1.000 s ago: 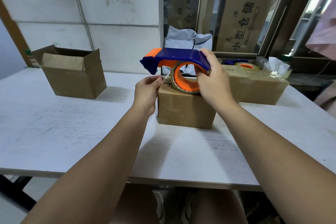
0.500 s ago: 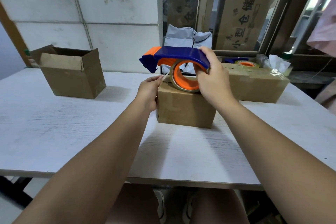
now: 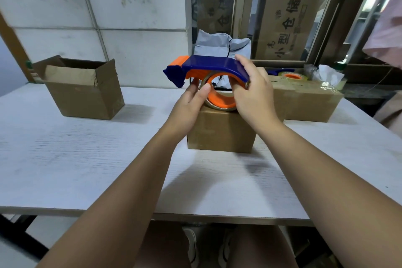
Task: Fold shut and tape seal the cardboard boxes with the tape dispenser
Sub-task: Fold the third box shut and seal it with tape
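A blue and orange tape dispenser (image 3: 208, 67) with a tape roll hangs just above a closed small cardboard box (image 3: 220, 131) in the middle of the white table (image 3: 76, 159). My right hand (image 3: 253, 95) grips the dispenser's handle from the right. My left hand (image 3: 192, 102) reaches up to the roll's left side, thumb and fingers pinching at the tape roll's edge. An open cardboard box (image 3: 83, 89) with raised flaps stands at the far left. A taped, sealed box (image 3: 309, 102) lies behind on the right.
A second tape roll (image 3: 292, 76) and crumpled plastic wrap (image 3: 326, 76) sit on the sealed box. A grey bag (image 3: 219, 45) leans at the wall behind. Large cartons stand behind the window. My knees and shoes show under the table's front edge.
My left hand has lifted from the small box's left top corner up to the tape roll. The dispenser stays held by my right hand at about the same spot.
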`<state>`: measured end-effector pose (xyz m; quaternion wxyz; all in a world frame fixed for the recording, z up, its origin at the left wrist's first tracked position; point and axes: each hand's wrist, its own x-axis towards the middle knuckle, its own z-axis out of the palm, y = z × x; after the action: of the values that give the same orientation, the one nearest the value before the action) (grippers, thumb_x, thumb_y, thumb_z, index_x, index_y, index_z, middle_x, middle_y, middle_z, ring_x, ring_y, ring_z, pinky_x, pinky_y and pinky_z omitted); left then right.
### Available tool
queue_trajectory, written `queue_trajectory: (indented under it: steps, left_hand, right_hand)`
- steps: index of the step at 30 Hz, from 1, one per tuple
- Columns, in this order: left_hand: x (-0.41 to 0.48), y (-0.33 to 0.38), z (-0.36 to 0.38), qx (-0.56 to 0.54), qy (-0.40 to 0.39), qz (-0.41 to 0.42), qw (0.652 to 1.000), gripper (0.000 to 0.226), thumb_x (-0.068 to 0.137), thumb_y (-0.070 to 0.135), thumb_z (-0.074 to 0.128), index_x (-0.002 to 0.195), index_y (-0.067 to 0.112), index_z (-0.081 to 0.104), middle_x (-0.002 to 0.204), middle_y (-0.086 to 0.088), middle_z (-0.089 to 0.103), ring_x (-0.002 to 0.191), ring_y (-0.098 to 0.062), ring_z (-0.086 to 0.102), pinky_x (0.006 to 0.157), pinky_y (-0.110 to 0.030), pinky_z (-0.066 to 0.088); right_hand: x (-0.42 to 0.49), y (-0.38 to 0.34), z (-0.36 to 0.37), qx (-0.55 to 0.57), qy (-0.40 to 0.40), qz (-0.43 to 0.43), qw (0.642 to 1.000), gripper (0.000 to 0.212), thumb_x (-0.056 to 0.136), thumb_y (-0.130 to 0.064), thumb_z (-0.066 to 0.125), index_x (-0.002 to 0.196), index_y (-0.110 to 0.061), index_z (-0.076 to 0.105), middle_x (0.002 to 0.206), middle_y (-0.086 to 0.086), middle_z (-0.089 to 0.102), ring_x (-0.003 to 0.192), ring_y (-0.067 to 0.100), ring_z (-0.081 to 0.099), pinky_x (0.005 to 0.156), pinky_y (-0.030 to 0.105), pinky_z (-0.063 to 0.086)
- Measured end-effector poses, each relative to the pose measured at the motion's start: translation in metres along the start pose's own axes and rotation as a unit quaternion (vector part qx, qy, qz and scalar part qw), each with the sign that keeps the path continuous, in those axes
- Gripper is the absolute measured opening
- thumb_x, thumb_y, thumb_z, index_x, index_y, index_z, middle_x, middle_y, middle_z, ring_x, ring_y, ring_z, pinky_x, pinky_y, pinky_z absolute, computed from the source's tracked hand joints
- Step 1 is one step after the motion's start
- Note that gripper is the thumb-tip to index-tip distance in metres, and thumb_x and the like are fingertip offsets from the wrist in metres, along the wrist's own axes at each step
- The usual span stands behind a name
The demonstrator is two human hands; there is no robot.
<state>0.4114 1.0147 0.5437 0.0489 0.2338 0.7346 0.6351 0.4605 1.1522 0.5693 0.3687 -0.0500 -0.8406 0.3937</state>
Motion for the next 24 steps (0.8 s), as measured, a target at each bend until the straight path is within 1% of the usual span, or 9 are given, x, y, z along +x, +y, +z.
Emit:
queue_trajectory:
  steps: [1,3,6,8,11,15,18,21,24]
  left_hand:
    - [-0.002,0.002,-0.001,0.041,-0.016,0.012,0.999,0.058,0.086,0.058,0.050,0.135,0.027,0.046,0.124,0.007,0.060,0.116,-0.012,0.055,0.102,-0.034,0.044]
    - [-0.003,0.008,0.001,0.141,-0.006,0.045,0.989,0.048,0.088,0.052,0.057,0.127,0.027,0.048,0.115,0.011,0.061,0.106,-0.007,0.057,0.092,-0.025,0.047]
    - [0.001,0.018,0.008,0.202,0.086,0.056,0.974,0.030,0.091,0.045,0.056,0.114,0.025,0.053,0.099,0.012,0.061,0.091,-0.007,0.057,0.077,-0.019,0.042]
    - [0.006,0.020,0.016,0.196,0.140,0.037,0.970,0.026,0.095,0.038,0.052,0.113,0.020,0.056,0.099,0.008,0.062,0.091,-0.011,0.059,0.077,-0.021,0.042]
    - [0.009,0.019,0.029,0.226,0.198,0.020,0.954,0.027,0.099,0.029,0.044,0.120,0.017,0.056,0.105,0.001,0.063,0.096,-0.018,0.060,0.078,-0.023,0.042]
    - [0.008,0.017,0.035,0.252,0.196,0.021,0.947,0.029,0.099,0.025,0.043,0.123,0.014,0.054,0.112,-0.006,0.064,0.101,-0.024,0.060,0.081,-0.028,0.044]
    - [0.008,0.016,0.035,0.260,0.185,0.025,0.947,0.028,0.098,0.025,0.044,0.123,0.015,0.052,0.112,-0.006,0.064,0.100,-0.025,0.060,0.081,-0.032,0.046]
    - [0.007,0.014,0.033,0.268,0.176,0.031,0.947,0.025,0.098,0.024,0.043,0.119,0.013,0.052,0.107,-0.008,0.064,0.097,-0.029,0.059,0.077,-0.034,0.045]
    - [0.006,0.014,0.033,0.294,0.164,0.041,0.941,0.024,0.097,0.024,0.041,0.114,0.008,0.050,0.102,-0.015,0.064,0.093,-0.036,0.057,0.073,-0.038,0.046]
  right_hand:
    - [0.000,0.000,0.000,-0.005,0.006,-0.004,1.000,0.055,0.092,-0.014,0.056,0.143,-0.025,0.040,0.121,-0.001,0.044,0.107,0.005,0.043,0.089,0.012,0.036]
    - [-0.001,0.000,0.001,-0.025,0.011,-0.017,0.999,0.057,0.092,-0.020,0.059,0.145,-0.024,0.037,0.125,0.000,0.042,0.108,0.004,0.042,0.086,0.008,0.036]
    - [-0.003,0.000,-0.002,-0.092,0.020,-0.043,0.995,0.062,0.089,-0.032,0.061,0.145,-0.022,0.036,0.134,0.002,0.038,0.117,0.011,0.044,0.091,0.024,0.047]
    - [-0.003,-0.003,-0.008,-0.170,0.016,-0.062,0.983,0.066,0.088,-0.042,0.059,0.145,-0.021,0.036,0.136,0.001,0.037,0.121,0.015,0.043,0.091,0.031,0.049]
    - [-0.001,-0.010,-0.017,-0.291,-0.011,-0.077,0.953,0.078,0.084,-0.059,0.054,0.146,-0.017,0.032,0.141,0.003,0.032,0.129,0.019,0.035,0.095,0.030,0.042]
    - [0.005,-0.020,-0.027,-0.365,-0.038,-0.085,0.926,0.089,0.080,-0.071,0.049,0.148,-0.018,0.026,0.145,0.005,0.029,0.133,0.024,0.030,0.104,0.040,0.035]
    - [0.006,-0.033,-0.035,-0.330,-0.037,-0.158,0.930,0.084,0.082,-0.063,0.054,0.150,-0.025,0.022,0.144,0.006,0.034,0.132,0.025,0.032,0.105,0.043,0.032]
    - [0.010,-0.052,-0.037,-0.369,-0.080,-0.255,0.890,0.074,0.085,-0.043,0.057,0.149,-0.032,0.022,0.147,0.007,0.034,0.134,0.026,0.031,0.104,0.045,0.033]
    - [0.021,-0.069,-0.029,-0.417,-0.171,-0.223,0.865,0.060,0.087,-0.025,0.054,0.143,-0.029,0.033,0.145,0.010,0.034,0.129,0.030,0.037,0.088,0.042,0.042]
